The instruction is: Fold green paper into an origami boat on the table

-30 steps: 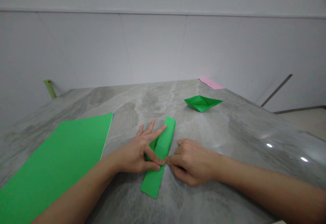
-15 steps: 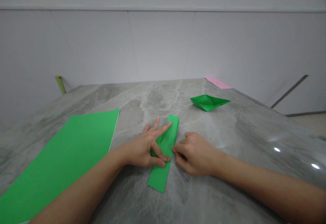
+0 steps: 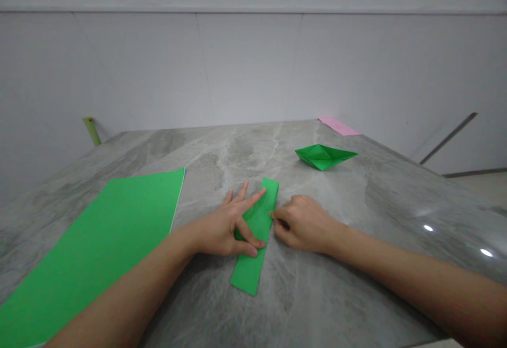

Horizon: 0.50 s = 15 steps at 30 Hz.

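Pressing flat, the left hand [image 3: 225, 229] pins the folded green strip [image 3: 255, 237] at mid-table [image 3: 317, 295] with spread fingers; the right hand [image 3: 303, 224], fingers curled, pinches its right edge. Light, creasable paper: grip edges.

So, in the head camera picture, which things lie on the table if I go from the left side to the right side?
Big green sheet → left hand → folded green strip → right hand → green paper boat → pink paper.
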Motion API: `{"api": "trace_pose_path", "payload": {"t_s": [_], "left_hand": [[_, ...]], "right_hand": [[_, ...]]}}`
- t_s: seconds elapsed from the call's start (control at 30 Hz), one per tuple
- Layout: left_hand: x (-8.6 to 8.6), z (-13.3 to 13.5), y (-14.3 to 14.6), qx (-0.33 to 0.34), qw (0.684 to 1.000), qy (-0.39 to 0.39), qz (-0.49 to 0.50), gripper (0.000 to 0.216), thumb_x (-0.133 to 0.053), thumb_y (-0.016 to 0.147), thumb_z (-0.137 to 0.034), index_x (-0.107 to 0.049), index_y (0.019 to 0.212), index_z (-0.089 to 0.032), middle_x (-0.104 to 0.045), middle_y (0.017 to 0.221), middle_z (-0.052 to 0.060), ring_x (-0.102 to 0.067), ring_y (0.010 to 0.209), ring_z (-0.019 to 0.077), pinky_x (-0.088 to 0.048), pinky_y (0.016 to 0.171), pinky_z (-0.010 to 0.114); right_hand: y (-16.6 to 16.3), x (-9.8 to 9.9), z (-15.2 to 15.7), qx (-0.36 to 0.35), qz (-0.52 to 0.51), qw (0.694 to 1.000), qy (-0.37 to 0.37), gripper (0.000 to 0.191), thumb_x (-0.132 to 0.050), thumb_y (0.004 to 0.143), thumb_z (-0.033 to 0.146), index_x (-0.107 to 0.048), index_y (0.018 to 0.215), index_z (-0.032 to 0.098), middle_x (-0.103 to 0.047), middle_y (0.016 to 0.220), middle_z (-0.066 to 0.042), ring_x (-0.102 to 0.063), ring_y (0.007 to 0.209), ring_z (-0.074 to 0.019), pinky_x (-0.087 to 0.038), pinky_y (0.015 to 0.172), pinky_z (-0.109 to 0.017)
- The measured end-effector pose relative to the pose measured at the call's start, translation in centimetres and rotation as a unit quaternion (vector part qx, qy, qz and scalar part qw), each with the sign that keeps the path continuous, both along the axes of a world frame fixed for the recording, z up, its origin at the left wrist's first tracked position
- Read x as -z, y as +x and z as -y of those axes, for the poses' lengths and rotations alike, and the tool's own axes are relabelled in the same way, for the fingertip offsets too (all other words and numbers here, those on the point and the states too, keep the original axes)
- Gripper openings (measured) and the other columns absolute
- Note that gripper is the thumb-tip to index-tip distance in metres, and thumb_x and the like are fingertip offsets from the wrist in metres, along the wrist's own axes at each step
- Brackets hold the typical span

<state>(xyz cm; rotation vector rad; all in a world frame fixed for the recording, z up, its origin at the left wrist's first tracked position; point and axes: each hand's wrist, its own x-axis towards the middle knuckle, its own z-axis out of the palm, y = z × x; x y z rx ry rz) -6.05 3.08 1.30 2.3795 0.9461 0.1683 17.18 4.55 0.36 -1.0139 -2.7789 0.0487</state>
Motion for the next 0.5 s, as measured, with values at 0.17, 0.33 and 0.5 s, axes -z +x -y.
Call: {"api": "trace_pose_path", "payload": {"t_s": [0.17, 0.33, 0.5], "left_hand": [[-0.1, 0.1, 0.0, 0.006, 1.000, 0.011, -0.003, 0.021, -0.075, 0.079, -0.042, -0.076, 0.100, -0.041, -0.001, 0.162, -0.012, 0.018, 0.145, 0.0388, 0.004, 0.111, 0.070], [0.1, 0.1, 0.0, 0.008, 1.000, 0.013, -0.008, 0.021, -0.074, 0.081, -0.044, -0.075, 0.102, -0.041, 0.004, 0.161, -0.013, 0.018, 0.145, 0.0395, 0.003, 0.111, 0.069], [0.0, 0.1, -0.1, 0.009, 1.000, 0.009, 0.000, 0.021, -0.074, 0.080, -0.044, -0.076, 0.101, -0.041, 0.003, 0.161, -0.011, 0.017, 0.145, 0.0408, 0.002, 0.111, 0.070]], "right_hand": [[0.1, -0.2, -0.6, 0.044, 0.028, 0.999, 0.014, 0.024, -0.051, 0.083, 0.022, -0.067, 0.067, 0.014, -0.068, 0.061, -0.008, -0.054, 0.051, -0.0143, -0.023, 0.053, -0.029], [0.2, -0.4, -1.4, 0.079, 0.063, 0.994, 0.035, 0.026, -0.049, 0.086, 0.024, -0.069, 0.073, 0.015, -0.070, 0.065, -0.010, -0.061, 0.057, -0.0179, -0.024, 0.054, -0.030], [0.3, -0.5, -1.8, 0.107, 0.085, 0.990, 0.034, 0.031, -0.044, 0.092, 0.024, -0.072, 0.081, 0.015, -0.073, 0.072, -0.012, -0.066, 0.063, -0.0211, -0.029, 0.056, -0.030]]}}
